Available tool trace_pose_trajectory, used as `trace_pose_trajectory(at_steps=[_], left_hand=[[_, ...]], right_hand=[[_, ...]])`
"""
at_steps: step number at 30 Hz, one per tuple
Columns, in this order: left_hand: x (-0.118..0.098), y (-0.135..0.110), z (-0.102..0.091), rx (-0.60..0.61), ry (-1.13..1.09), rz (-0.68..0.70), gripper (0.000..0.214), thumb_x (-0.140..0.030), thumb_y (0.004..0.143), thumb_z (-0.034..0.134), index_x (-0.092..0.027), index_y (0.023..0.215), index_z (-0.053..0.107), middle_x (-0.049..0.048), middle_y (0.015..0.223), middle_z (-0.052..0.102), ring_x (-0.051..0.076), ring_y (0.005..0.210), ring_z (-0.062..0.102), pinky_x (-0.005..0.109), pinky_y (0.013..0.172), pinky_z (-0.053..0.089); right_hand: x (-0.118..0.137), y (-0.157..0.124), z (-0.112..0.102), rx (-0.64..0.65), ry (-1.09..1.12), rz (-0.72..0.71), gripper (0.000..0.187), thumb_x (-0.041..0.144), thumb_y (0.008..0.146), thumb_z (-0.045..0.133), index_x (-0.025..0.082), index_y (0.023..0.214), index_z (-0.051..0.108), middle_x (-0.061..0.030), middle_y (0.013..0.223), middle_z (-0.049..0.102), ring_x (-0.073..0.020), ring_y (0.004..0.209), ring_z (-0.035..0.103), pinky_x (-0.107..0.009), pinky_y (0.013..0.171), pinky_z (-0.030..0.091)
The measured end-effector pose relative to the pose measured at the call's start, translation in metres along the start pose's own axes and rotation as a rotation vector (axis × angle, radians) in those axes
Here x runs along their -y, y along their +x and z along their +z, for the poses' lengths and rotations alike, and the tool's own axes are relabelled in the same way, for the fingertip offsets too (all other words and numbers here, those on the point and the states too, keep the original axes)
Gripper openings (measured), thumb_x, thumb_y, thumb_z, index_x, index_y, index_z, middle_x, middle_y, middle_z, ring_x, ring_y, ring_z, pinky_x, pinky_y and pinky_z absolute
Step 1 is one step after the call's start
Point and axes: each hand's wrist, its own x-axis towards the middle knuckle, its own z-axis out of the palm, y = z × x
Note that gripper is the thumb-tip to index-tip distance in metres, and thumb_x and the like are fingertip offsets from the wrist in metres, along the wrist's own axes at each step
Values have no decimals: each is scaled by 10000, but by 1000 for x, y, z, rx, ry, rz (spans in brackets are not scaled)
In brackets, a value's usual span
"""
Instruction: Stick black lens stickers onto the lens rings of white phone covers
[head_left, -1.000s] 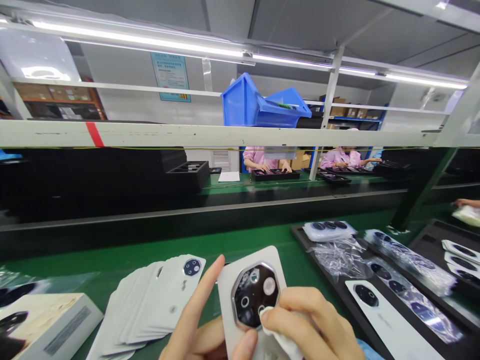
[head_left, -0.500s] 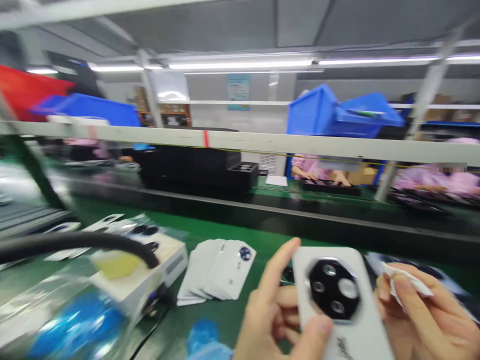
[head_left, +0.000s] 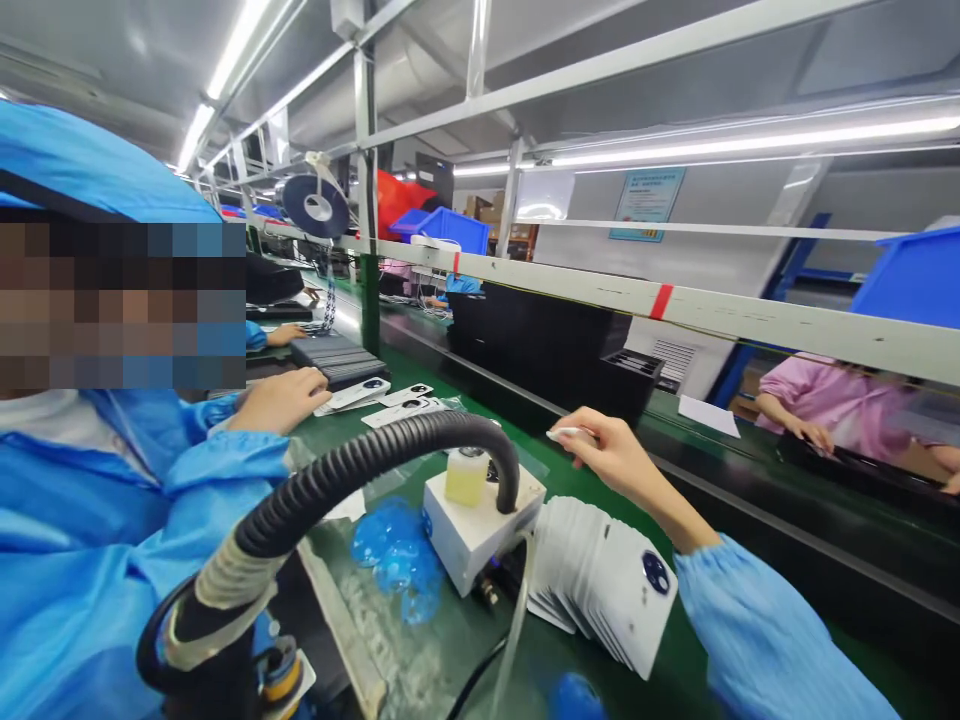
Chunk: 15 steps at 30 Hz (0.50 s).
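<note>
One light pinch on the white wipe (head_left: 563, 434) should do, with the right hand (head_left: 611, 453) carried high to clear the fanned white panels (head_left: 615, 580) below it and the bottle (head_left: 464, 483) to its left. Its thumb and fingers are nearly closed on the wipe; the left hand is out of view.

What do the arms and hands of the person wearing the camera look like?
Only the right arm shows. It has a loose, wrinkled, light-blue sleeve, gathered at the cuff. The right hand is bare, with no glove on the fingers. The left hand is out of view.
</note>
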Motion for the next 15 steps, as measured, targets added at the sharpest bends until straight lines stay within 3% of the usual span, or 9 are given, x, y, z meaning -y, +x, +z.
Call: trace_pose_trajectory(at_steps=[2, 5, 7, 10, 15], left_hand=[[29, 22, -43, -138, 86, 22, 577, -620, 720, 425, -84, 543, 539, 62, 549, 600, 197, 1189, 560, 298, 590, 322], [73, 43, -74, -313, 269, 90, 605, -679, 639, 403, -100, 476, 472, 127, 589, 601, 290, 1335, 388, 341, 561, 270], [99, 51, -79, -405, 354, 143, 643, -706, 644, 346, -96, 478, 460, 172, 653, 615, 330, 1366, 323, 357, 550, 242], [127, 59, -82, -513, 423, 208, 661, -715, 660, 273, -104, 483, 450, 177, 689, 628, 330, 1353, 354, 347, 543, 235], [150, 68, -92, -540, 507, 202, 655, -718, 619, 211, -128, 499, 468, 152, 743, 665, 313, 1310, 432, 290, 552, 288]], right_hand=[[5, 37, 19, 140, -32, -60, 180, 327, 808, 614, 179, 821, 714, -37, 827, 632, -142, 666, 579, -230, 506, 485], [8, 70, 39, 264, -82, -119, 115, 228, 784, 618, 159, 799, 708, -35, 825, 621, -130, 686, 570, -216, 537, 452], [8, 81, 47, 313, -108, -144, 84, 179, 767, 620, 149, 779, 698, -33, 815, 614, -135, 715, 571, -223, 576, 443], [9, 87, 53, 371, -135, -169, 67, 155, 747, 636, 149, 782, 693, -33, 823, 613, -151, 756, 582, -244, 635, 445], [10, 91, 56, 447, -170, -193, 107, 157, 756, 627, 145, 828, 705, -45, 857, 609, -170, 787, 601, -267, 688, 454]])
